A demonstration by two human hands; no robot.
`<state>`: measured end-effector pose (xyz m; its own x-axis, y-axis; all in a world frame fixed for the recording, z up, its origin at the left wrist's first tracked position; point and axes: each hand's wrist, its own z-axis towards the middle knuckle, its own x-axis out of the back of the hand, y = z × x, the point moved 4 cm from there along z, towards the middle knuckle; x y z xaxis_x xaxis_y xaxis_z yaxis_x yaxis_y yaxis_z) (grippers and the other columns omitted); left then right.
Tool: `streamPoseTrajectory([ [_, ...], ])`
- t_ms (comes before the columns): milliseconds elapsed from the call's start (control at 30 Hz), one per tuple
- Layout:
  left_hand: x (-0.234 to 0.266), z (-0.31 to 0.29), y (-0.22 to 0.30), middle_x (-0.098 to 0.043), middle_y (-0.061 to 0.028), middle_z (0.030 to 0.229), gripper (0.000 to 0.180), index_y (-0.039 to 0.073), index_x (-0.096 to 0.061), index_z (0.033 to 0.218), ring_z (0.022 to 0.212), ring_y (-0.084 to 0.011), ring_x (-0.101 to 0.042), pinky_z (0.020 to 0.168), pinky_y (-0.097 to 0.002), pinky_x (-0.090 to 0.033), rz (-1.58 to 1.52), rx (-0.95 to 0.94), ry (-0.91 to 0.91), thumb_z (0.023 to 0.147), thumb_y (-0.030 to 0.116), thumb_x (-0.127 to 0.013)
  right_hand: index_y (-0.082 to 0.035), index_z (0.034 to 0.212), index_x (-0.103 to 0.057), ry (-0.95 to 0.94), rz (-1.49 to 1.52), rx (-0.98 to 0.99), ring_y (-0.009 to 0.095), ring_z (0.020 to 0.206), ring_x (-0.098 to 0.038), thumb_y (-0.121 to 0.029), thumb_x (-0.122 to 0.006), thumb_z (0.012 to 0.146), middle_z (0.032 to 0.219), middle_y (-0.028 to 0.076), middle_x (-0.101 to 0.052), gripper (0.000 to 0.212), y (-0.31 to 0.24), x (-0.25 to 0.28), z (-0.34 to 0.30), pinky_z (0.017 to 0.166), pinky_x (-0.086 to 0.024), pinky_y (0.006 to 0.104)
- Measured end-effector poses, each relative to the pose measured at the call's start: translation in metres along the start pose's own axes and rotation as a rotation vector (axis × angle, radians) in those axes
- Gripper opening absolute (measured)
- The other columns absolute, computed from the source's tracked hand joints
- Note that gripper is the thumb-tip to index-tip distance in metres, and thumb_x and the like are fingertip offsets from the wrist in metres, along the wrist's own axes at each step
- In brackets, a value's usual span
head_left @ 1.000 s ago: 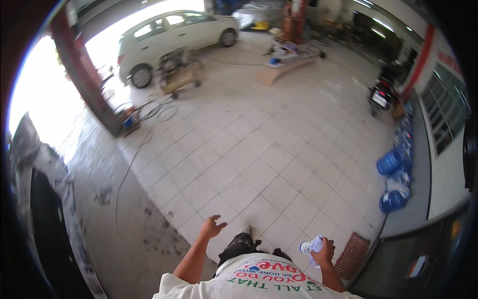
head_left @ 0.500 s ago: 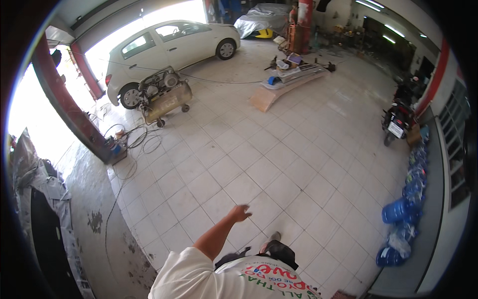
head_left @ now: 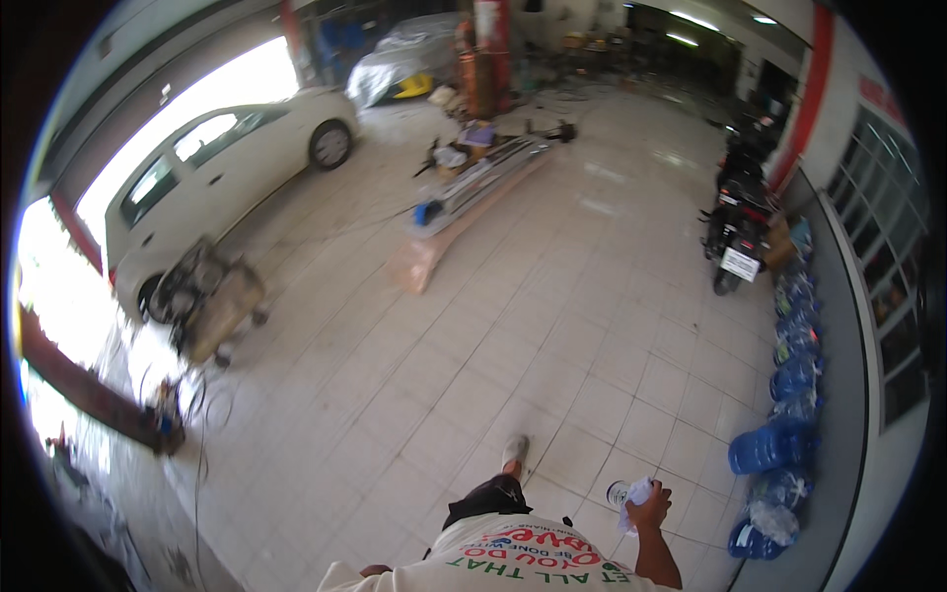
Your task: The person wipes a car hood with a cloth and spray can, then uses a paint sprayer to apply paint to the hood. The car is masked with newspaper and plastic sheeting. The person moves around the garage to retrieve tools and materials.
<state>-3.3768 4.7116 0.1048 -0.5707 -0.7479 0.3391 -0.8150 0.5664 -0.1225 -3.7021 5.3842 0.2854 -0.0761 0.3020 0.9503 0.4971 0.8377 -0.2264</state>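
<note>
My right hand (head_left: 651,506) is out to the right of my body, fingers closed round a crumpled white cloth or paper (head_left: 634,493). A small can (head_left: 618,492) with a pale label sticks out on the left side of the same grip. Only a small patch of skin shows beside my left sleeve (head_left: 340,577) at the lower edge; the left hand itself is hidden. One foot in a light shoe (head_left: 515,449) steps forward on the tiled floor (head_left: 552,395).
Blue water jugs (head_left: 764,449) line the right wall. Behind them stands a parked motorcycle (head_left: 735,217). Long car body parts (head_left: 493,178) lie on the floor ahead. An air compressor (head_left: 212,301), a white car (head_left: 227,168) and a red pillar (head_left: 89,385) are at left.
My view has turned right and moved forward; the compressor and car have shifted left in it. The left hand has swung out of sight. My right hand with the can and cloth has appeared.
</note>
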Motion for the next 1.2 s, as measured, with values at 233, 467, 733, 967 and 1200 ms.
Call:
streamPoseTrajectory([
  [233, 0.349, 0.039, 0.609, -0.066, -0.0165, 0.136, 0.074, 0.006, -0.067, 0.133, 0.131, -0.0351, -0.060, 0.108, -0.0496, -0.048, 0.722, -0.677, 0.491, 0.088, 0.065, -0.067, -0.021, 0.141, -0.050, 0.005, 0.051, -0.211, 0.044, 0.117, -0.056, -0.026, -0.091, 0.063, 0.134, 0.018, -0.048, 0.089, -0.071, 0.050, 0.167, 0.095, -0.056, 0.0556],
  [467, 0.544, -0.227, 1.131, -0.074, -0.0143, 0.121, 0.051, 0.009, -0.069, 0.128, 0.113, -0.0331, -0.070, 0.097, -0.0423, -0.056, -0.227, -1.482, 0.493, 0.087, 0.035, -0.081, -0.019, 0.139, -0.050, -0.219, -0.046, -0.478, 0.048, 0.120, -0.056, -0.036, -0.091, 0.063, 0.133, 0.020, -0.049, 0.088, -0.081, 0.013, 0.297, 0.095, -0.055, 0.0596],
  [733, 0.536, -0.010, 1.217, -0.067, -0.0143, 0.136, 0.077, 0.009, -0.061, 0.141, 0.130, -0.0332, -0.061, 0.111, -0.0454, -0.047, 0.668, -0.826, 0.368, 0.088, 0.065, -0.069, -0.021, 0.137, -0.054, -0.446, -0.157, -0.413, 0.050, 0.124, -0.053, -0.042, -0.091, 0.065, 0.136, 0.021, -0.048, 0.083, -0.148, 0.033, 0.629, 0.095, -0.053, 0.0641],
  [967, 0.583, 0.029, 1.233, -0.065, -0.0154, 0.140, 0.076, 0.009, -0.059, 0.143, 0.133, -0.0342, -0.058, 0.113, -0.0471, -0.045, 0.302, -0.278, 0.122, 0.090, 0.062, -0.068, -0.022, 0.141, -0.053, -0.227, -0.200, -0.018, 0.049, 0.130, -0.050, -0.040, -0.091, 0.067, 0.140, 0.022, -0.047, 0.086, -0.322, 0.144, 1.053, 0.104, -0.049, 0.0632],
  [1200, 0.714, 0.069, 1.512, -0.062, -0.0165, 0.144, 0.075, 0.008, -0.057, 0.146, 0.136, -0.0351, -0.055, 0.114, -0.0488, -0.044, 0.292, -0.257, 0.099, 0.092, 0.060, -0.067, -0.020, 0.136, -0.053, 0.150, 0.125, 0.149, 0.046, 0.115, -0.056, -0.029, -0.089, 0.065, 0.131, 0.019, -0.051, 0.081, -0.561, 0.239, 1.447, 0.091, -0.055, 0.0558],
])
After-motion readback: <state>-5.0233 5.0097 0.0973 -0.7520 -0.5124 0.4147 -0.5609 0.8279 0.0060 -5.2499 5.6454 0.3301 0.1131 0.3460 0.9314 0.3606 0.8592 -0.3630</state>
